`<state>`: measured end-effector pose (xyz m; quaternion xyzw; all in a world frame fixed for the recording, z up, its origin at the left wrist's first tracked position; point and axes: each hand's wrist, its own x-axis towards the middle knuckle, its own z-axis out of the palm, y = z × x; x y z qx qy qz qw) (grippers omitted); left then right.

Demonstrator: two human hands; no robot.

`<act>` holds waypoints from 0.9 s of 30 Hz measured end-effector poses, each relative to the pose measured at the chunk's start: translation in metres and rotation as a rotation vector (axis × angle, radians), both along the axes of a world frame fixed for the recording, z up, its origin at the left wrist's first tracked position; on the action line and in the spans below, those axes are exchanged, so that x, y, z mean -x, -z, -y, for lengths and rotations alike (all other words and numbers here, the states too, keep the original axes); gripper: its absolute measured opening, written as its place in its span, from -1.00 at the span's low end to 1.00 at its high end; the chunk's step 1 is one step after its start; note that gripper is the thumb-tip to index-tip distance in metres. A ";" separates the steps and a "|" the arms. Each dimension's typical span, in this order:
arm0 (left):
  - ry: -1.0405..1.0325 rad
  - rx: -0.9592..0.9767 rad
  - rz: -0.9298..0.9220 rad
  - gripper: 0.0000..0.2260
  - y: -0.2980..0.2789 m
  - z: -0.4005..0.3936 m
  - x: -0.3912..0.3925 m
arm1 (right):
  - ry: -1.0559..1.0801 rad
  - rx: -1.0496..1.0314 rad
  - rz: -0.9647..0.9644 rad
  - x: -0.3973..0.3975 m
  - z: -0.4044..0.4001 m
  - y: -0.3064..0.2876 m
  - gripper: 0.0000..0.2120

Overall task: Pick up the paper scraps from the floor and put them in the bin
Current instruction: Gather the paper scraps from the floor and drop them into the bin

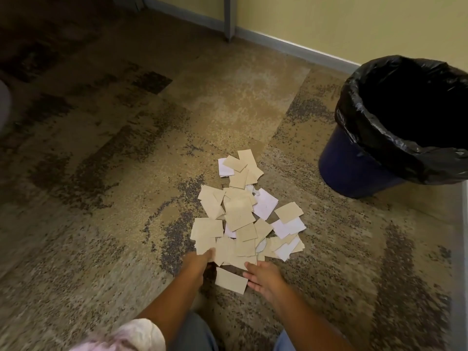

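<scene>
No writing could be read on anything in view. The left hand (200, 260) reached down to the near left edge of the pile of paper scraps (247, 219) on the carpeted floor (101, 198), its fingertips on or under the nearest tan pieces; whether that grip had closed on any scrap could not be told. Between the hands lay one loose tan scrap (231, 280), apart from the pile. The right hand (263, 276) hovered just right of it, its grip wide, fingers spread and holding nothing. The pile stretched away ahead of both hands, tan and white squares overlapping. Well ahead and to the right stood the bin (354, 171), blue, lined with a black bag (379, 138), bare carpet between it and the pile. Behind it ran the wall (354, 26).
</scene>
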<state>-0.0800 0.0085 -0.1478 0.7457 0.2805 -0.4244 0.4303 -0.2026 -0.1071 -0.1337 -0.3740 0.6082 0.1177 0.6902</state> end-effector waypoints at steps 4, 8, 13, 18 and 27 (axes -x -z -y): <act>-0.087 0.126 0.033 -0.71 -0.017 0.004 0.012 | 0.055 -0.023 0.073 0.000 -0.006 -0.009 -0.61; -0.187 0.170 -0.014 -0.74 -0.035 0.001 0.019 | 0.068 -0.057 0.136 0.003 -0.011 -0.020 -0.62; -0.269 0.207 0.046 -0.69 -0.050 -0.008 0.028 | 0.065 -0.003 0.148 0.011 -0.023 -0.027 -0.68; -0.143 0.050 0.244 -0.65 -0.065 -0.024 0.015 | -0.115 0.183 0.041 0.023 -0.032 -0.022 -0.64; 0.585 -0.174 0.602 -0.77 -0.086 -0.030 -0.009 | -1.042 0.746 0.007 0.010 -0.070 -0.010 -0.56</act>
